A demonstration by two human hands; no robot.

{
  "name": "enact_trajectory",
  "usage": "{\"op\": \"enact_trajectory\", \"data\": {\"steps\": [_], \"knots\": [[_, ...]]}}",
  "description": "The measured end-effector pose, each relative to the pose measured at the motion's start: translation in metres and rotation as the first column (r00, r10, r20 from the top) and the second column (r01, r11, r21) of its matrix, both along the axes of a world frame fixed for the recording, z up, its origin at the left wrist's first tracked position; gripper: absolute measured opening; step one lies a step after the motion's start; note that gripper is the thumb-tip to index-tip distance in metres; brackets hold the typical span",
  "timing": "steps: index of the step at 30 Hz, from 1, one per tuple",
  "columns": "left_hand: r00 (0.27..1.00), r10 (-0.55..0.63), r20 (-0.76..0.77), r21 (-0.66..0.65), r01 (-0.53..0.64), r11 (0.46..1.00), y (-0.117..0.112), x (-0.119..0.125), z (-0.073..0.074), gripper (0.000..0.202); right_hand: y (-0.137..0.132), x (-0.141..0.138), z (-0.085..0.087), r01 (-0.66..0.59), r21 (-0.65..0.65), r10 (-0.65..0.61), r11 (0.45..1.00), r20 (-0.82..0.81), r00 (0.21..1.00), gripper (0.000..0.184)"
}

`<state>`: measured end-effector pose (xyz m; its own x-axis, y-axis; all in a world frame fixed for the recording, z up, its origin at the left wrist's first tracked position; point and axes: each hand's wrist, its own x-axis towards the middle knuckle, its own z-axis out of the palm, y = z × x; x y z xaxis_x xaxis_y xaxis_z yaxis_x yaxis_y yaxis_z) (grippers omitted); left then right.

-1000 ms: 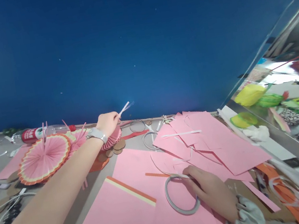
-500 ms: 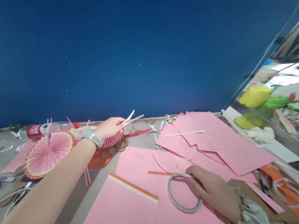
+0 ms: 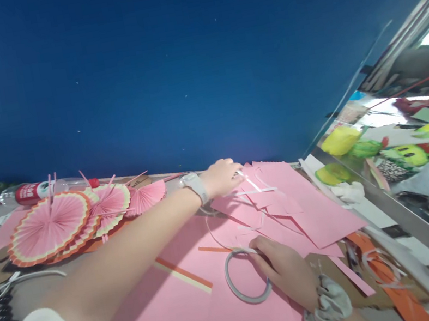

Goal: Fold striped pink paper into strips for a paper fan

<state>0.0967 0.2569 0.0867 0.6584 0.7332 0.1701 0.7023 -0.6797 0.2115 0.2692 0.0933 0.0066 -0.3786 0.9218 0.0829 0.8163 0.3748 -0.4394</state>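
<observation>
My left hand (image 3: 221,177), with a watch on its wrist, reaches out over the back of the pink paper sheets (image 3: 322,208). Its fingers are closed, and a narrow white strip (image 3: 250,182) slants down from the fingertips. Other pale strips lie on the sheets just below it. In front, my right hand (image 3: 287,269) pinches a thin roll of tape (image 3: 231,283) by its upper right edge. A loose tail of tape curves up from the roll. The roll is over a large pink sheet (image 3: 166,313) with an orange and cream striped edge.
Pleated pink paper fans (image 3: 54,225) are piled at the left, before a plastic bottle (image 3: 33,192) lying on its side. A blue panel (image 3: 183,77) rises behind the table. Orange strips (image 3: 384,274) and tape scraps lie at the right, beside a bin of colourful plush-like items (image 3: 408,155).
My left hand has moved right, from beside the fans to above the pink sheets, carrying the strip. My right hand still holds the tape roll. The view has shifted slightly right.
</observation>
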Motion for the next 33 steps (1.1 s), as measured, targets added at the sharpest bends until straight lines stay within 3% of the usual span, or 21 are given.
{"op": "enact_trajectory", "data": {"steps": [5,8,11,14,18,21,25,28,33], "knots": [[0.994,0.109,-0.010,0.084,-0.108,0.991,-0.005,0.038,-0.043,0.032,0.000,-0.001,0.003,-0.015,-0.009,0.015,1.000,-0.010,1.000,0.016],[0.989,0.140,-0.041,0.079,-0.136,0.988,-0.004,0.046,-0.067,0.030,0.000,-0.001,0.003,-0.026,-0.032,0.025,0.999,-0.014,1.000,0.016],[0.990,0.121,-0.066,0.075,-0.116,0.990,-0.004,0.044,-0.080,0.029,-0.001,-0.001,0.004,-0.025,-0.041,0.025,0.999,-0.011,1.000,0.017],[0.985,0.161,-0.067,0.086,-0.156,0.984,0.002,0.033,-0.078,0.029,-0.001,-0.002,0.005,-0.024,-0.040,0.023,0.999,-0.014,1.000,0.017],[0.954,0.296,-0.034,0.114,-0.291,0.950,0.024,0.013,-0.058,0.029,0.000,-0.003,0.006,-0.024,-0.033,0.023,0.999,-0.019,1.000,0.018],[0.951,0.308,-0.014,0.112,-0.304,0.946,0.040,0.013,-0.047,0.030,0.001,-0.003,0.006,-0.026,-0.020,0.026,0.999,-0.021,0.999,0.018],[0.974,0.222,-0.042,0.073,-0.218,0.973,0.047,0.038,-0.053,0.030,0.000,-0.003,0.004,-0.024,-0.004,0.024,1.000,-0.017,1.000,0.017],[0.968,0.239,-0.072,0.063,-0.235,0.970,0.050,0.055,-0.062,0.030,0.000,-0.001,0.003,-0.029,0.005,0.029,1.000,-0.012,1.000,0.016],[0.956,0.276,-0.099,0.092,-0.268,0.959,0.060,0.043,-0.061,0.030,0.000,0.000,0.002,-0.036,0.007,0.036,0.999,-0.012,0.999,0.014]]}}
